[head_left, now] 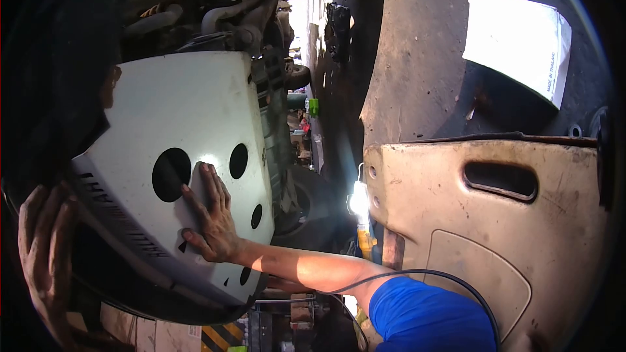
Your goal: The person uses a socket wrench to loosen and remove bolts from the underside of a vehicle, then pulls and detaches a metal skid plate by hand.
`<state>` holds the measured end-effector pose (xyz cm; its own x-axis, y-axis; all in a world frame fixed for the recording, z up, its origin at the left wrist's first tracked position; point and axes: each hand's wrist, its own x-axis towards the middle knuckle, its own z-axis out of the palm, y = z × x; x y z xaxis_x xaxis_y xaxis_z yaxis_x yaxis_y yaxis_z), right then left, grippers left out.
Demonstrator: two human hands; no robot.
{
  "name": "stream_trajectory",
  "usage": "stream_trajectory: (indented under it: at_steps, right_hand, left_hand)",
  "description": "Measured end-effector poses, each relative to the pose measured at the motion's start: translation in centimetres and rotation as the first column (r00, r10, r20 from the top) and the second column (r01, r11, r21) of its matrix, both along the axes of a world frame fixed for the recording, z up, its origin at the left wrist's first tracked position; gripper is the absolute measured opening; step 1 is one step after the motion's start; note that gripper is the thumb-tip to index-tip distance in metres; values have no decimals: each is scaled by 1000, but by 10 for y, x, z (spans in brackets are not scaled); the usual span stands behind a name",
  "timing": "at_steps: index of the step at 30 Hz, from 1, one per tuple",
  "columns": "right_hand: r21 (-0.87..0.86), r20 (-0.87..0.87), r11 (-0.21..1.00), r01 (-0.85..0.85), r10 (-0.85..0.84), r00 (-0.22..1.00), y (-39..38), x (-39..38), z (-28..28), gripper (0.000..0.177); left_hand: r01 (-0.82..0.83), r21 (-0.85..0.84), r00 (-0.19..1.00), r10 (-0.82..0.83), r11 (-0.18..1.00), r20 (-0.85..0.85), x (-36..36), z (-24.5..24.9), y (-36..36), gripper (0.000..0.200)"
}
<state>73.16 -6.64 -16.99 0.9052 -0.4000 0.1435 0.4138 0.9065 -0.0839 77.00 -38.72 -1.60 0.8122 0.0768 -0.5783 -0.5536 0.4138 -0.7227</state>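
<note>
A white panel (215,104) with several round dark openings and printed lettering along its lower left edge fills the left of the view. My right hand (215,221) lies on it, palm down and fingers spread, between the openings. The bare forearm runs back to a blue sleeve (430,319). At the far left, my left hand (49,248) has its fingers stretched upward beside the panel's lettered edge, near a dark rim. Neither hand is wrapped round anything.
Dark vehicle parts and pipes (241,13) sit behind the panel. A lit work lamp (358,202) stands near a tan panel (417,189) with a slot. A white piece (515,45) marked "MADE IN THAILAND" lies at upper right. A black cable (450,275) crosses over the sleeve.
</note>
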Motion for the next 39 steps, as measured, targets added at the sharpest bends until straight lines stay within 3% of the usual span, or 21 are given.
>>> stream_trajectory:
  at_steps: [4,11,14,19,26,30,35,39]
  right_hand:
    - [-6,2,1000,2,-2,1000,0,0,-1,76]
    - [-6,4,1000,-7,7,1000,-1,0,-2,77]
    - [-1,10,1000,-8,8,1000,-2,1,-3,77]
    - [1,15,1000,-10,10,1000,-2,1,-4,77]
    - [-10,19,1000,-12,13,1000,-3,1,-3,77]
    - [-12,28,1000,-20,20,999,-3,0,-5,77]
    - [-8,33,1000,-19,19,999,-3,0,-5,78]
    - [9,34,1000,-20,20,999,-3,1,-6,78]
  left_hand:
    - [-10,79,1000,8,997,26,-6,2,-2,32]
    - [80,-30,996,-81,996,-41,-6,38,4,33]
    - [15,-41,996,-18,999,-84,3,15,0,29]
    - [-18,113,1000,18,993,3,-3,8,-1,28]
    - [33,-102,997,-26,994,77,-4,20,3,32]
    - [-19,-28,999,18,999,-35,0,31,-3,35]
    - [-33,112,989,16,993,149,-10,7,-2,37]
    - [-105,116,983,86,988,162,-11,9,-11,39]
